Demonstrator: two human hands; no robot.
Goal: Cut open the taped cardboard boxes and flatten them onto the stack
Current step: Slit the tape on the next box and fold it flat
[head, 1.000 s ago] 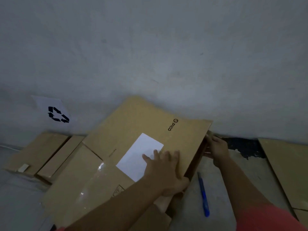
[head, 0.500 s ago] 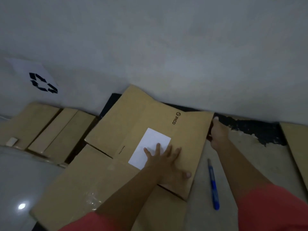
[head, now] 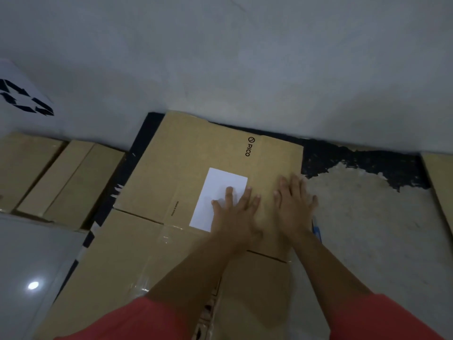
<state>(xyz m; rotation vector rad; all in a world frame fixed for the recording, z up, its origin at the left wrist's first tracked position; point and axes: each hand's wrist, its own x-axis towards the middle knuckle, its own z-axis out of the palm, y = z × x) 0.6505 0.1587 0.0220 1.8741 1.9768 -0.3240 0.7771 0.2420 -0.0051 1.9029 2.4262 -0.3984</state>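
Across the white label of the PICO cardboard box, the left hand lies flat with fingers spread. Just right of the label, the right hand presses the same way, and neither hand holds anything. Both palms seem to bear down so the box stays collapsed flat around the label.

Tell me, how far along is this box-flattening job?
Done: the PICO box lies flat near the wall. In hand: the left hand and right hand press on it, fingers spread. Left: the blue cutter lies beside the right wrist; whether the cardboard at left needs cutting, I cannot tell.
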